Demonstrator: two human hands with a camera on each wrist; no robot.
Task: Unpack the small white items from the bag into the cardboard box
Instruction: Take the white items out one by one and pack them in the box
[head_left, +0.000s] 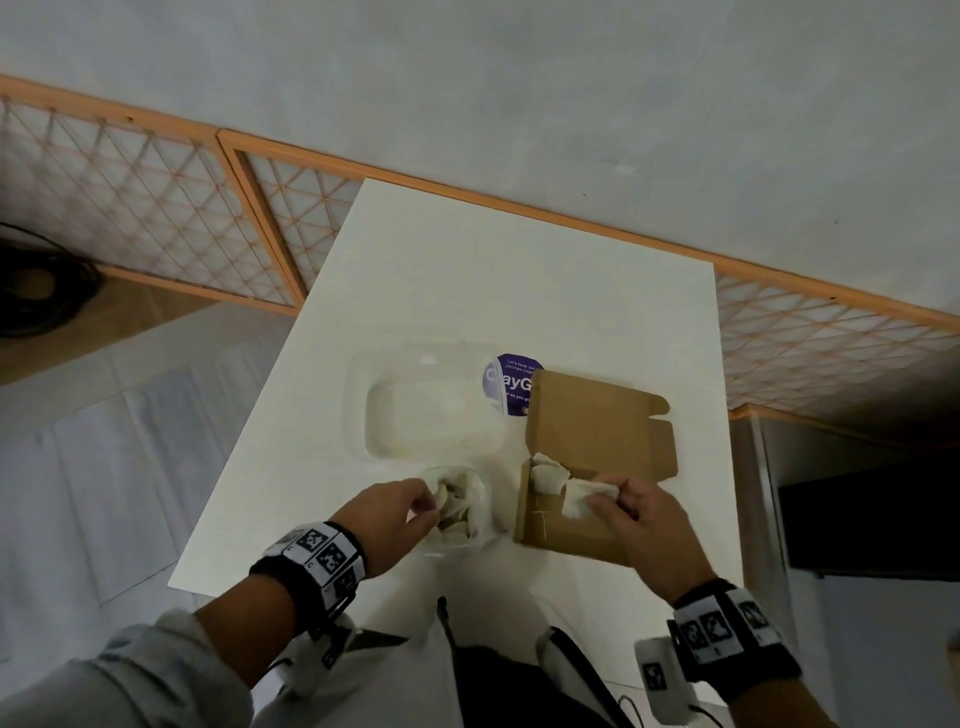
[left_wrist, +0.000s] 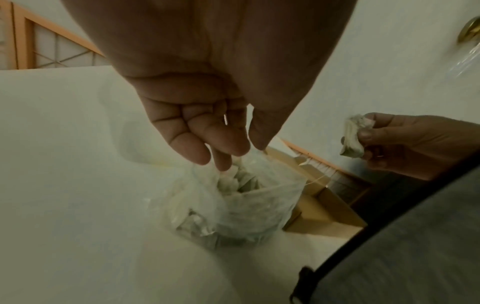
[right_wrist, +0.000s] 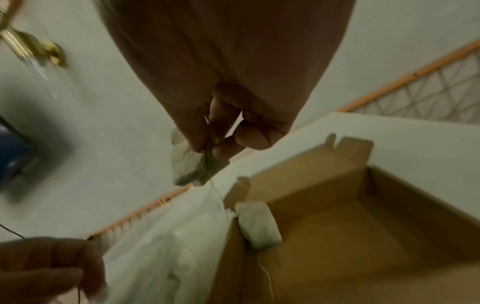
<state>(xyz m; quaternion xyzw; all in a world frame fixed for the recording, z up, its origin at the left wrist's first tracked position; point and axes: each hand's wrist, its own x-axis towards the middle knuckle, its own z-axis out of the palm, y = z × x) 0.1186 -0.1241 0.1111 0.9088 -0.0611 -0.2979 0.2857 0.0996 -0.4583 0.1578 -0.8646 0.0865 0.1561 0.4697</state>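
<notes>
We see one small white item (head_left: 589, 498) pinched in our right hand (head_left: 647, 525) above the open cardboard box (head_left: 582, 483), another item (head_left: 548, 475) already inside, while our left hand (head_left: 395, 525) pinches the clear bag's (head_left: 467, 512) rim just left of the box on the table (head_left: 519, 291).

The far half of the tabletop (head_left: 519, 270) lies bare, giving open passage from behind. Nearer, a clear plastic container (head_left: 426, 400) sits left of centre, with the cardboard box (head_left: 571, 525) to its right, its raised lid (head_left: 602, 421) walling the box's far side. The plastic bag (head_left: 462, 512) stands between them at the near edge, leaving a narrow gap beside the box.
</notes>
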